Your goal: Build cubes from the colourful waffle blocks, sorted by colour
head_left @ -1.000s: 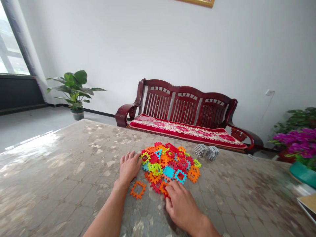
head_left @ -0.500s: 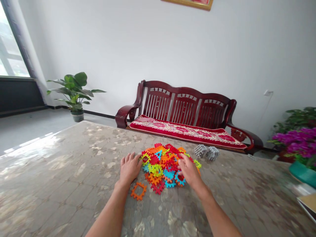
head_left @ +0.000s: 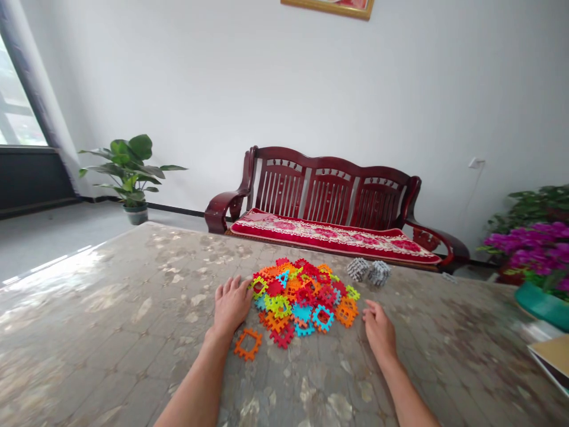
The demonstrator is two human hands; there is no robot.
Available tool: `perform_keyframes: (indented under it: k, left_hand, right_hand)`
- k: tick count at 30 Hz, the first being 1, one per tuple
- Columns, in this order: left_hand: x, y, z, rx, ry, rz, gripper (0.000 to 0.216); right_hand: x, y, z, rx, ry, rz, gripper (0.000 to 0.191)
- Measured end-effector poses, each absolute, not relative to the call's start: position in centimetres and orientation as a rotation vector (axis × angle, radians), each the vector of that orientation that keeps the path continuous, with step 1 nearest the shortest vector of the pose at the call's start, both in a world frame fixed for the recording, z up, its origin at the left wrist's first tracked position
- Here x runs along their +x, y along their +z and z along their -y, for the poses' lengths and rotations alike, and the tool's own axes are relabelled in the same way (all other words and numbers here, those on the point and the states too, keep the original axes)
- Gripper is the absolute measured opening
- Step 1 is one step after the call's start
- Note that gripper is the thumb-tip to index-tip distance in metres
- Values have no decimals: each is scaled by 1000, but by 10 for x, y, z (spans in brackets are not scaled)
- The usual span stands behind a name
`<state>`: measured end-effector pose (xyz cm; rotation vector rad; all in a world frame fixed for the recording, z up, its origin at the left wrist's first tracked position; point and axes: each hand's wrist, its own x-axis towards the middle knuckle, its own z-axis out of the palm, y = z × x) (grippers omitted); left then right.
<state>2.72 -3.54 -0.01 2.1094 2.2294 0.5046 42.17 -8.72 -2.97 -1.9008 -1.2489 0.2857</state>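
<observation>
Currently, your left hand [head_left: 232,303] lies palm down beside the pile of colourful notched pieces [head_left: 302,309], its grip open with the fingers spread. Your right hand [head_left: 377,327] is just off the pile's right side, fingers bent; you cannot tell whether that grip is closed. The pile sits toward the far edge of the worktop [head_left: 133,314], well right of its far-left corner. Two grey knobbly balls [head_left: 379,273] stand closer to that edge; one orange frame [head_left: 248,356] lies apart, nearer you.
</observation>
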Motion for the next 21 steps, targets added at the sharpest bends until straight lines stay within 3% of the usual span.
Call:
perform_keyframes:
  k: [21]
  left_hand:
    - [23, -6, 54, 2178, 336, -2271, 53]
  right_hand:
    - [413, -26, 73, -2049, 167, 1116, 43]
